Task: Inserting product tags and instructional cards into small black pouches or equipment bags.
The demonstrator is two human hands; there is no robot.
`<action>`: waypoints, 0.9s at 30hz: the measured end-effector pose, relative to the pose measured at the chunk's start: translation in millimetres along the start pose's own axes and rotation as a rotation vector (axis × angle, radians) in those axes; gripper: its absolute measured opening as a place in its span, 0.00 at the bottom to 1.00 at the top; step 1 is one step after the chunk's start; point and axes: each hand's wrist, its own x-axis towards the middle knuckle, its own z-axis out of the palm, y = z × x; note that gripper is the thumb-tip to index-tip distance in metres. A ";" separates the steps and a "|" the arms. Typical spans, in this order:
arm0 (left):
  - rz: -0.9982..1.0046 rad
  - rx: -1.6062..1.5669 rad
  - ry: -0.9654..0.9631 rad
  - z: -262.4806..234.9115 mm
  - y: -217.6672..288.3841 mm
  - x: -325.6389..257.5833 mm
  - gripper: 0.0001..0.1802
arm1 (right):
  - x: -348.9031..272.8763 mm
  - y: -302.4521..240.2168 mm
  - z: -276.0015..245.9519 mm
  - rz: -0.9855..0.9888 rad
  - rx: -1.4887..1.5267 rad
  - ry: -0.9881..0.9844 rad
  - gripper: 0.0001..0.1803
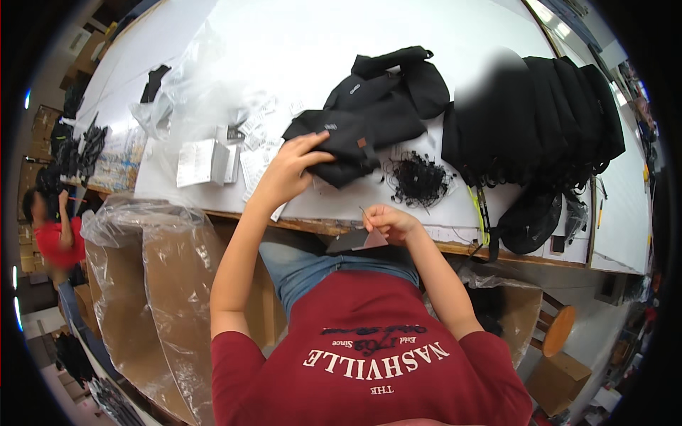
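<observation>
My left hand (293, 165) lies on the near left part of a black fabric bag (355, 145), its fingers spread over the cloth. The bag has a small brown patch and straps, and lies on the white table (270, 42). My right hand (391, 222) is closed in a pinch at the table's front edge. From it hangs a hang tag (347, 241), dark grey with a paler face, and a thin string or pin shows above the fingertips. Just beyond that hand sits a tangled heap of thin black cords (419, 179).
To the right stands a row of black bags (540, 121), with a smaller black pouch (529, 220) before it. At left are printed cards (202, 163) and clear plastic film (192, 92). A plastic-lined carton (153, 305) stands below; a person in red (57, 238) is farther left.
</observation>
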 end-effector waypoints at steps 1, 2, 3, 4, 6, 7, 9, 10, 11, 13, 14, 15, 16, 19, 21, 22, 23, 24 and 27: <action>-0.025 -0.098 -0.046 2.3 6.2 -8.0 0.19 | 1.3 -3.5 0.6 -0.007 0.012 -0.062 0.09; -0.046 -0.199 -0.091 4.8 11.7 -13.8 0.18 | 1.0 -4.8 3.4 -0.014 0.024 -0.121 0.09; -0.056 -0.217 -0.082 7.5 17.2 -17.2 0.18 | -2.3 -4.3 8.3 -0.009 0.006 -0.099 0.09; -0.094 -0.326 -0.045 7.6 22.2 -18.7 0.19 | -2.0 -1.9 12.2 0.010 0.004 -0.090 0.09; -0.135 -0.451 0.003 12.6 32.8 -17.7 0.19 | -3.7 5.2 19.9 0.052 -0.206 -0.120 0.09; -0.094 -0.304 0.054 16.3 38.7 -14.1 0.20 | -4.3 9.2 29.0 0.067 -0.194 -0.124 0.09; -0.033 -0.077 0.117 32.6 49.1 -5.2 0.21 | -9.6 7.8 52.6 0.066 -0.303 -0.125 0.10; -0.025 -0.026 0.148 44.5 55.0 1.1 0.23 | -14.3 7.6 60.5 0.076 -0.366 -0.109 0.10; -0.050 0.043 0.171 57.2 59.5 5.7 0.23 | -18.1 6.7 68.1 0.066 -0.408 -0.112 0.10; -0.073 0.080 0.239 78.2 63.5 14.9 0.22 | -28.2 -7.2 86.5 0.072 -0.489 -0.069 0.09; -0.090 0.065 0.246 82.3 65.0 15.2 0.22 | -35.6 -10.9 95.7 0.058 -0.559 -0.030 0.09; -0.097 0.092 0.309 86.1 65.9 15.1 0.20 | -42.0 -11.8 102.6 0.034 -0.487 0.061 0.07; -0.097 0.118 0.368 86.9 67.9 15.3 0.19 | -49.2 -18.1 111.4 0.036 -0.486 0.138 0.07; -0.159 0.029 0.424 77.3 76.0 -9.0 0.13 | -61.4 -33.1 135.1 -0.007 -0.545 0.325 0.05; -0.239 -0.060 0.512 75.2 86.2 -27.4 0.10 | -66.2 -24.9 133.3 -0.065 -0.584 0.427 0.06; -0.300 -0.114 0.578 72.4 92.8 -36.6 0.11 | -66.0 -22.3 134.1 -0.139 -0.621 0.526 0.07; -0.367 -0.151 0.595 70.0 97.5 -46.0 0.11 | -58.4 -19.5 140.2 -0.235 -0.664 0.638 0.06; -0.433 -0.186 0.612 66.9 101.1 -54.1 0.10 | -53.5 -17.1 139.3 -0.221 -0.666 0.631 0.06; -0.492 -0.320 0.543 54.3 108.3 -66.6 0.05 | -34.6 -11.6 135.8 -0.378 -1.138 0.950 0.04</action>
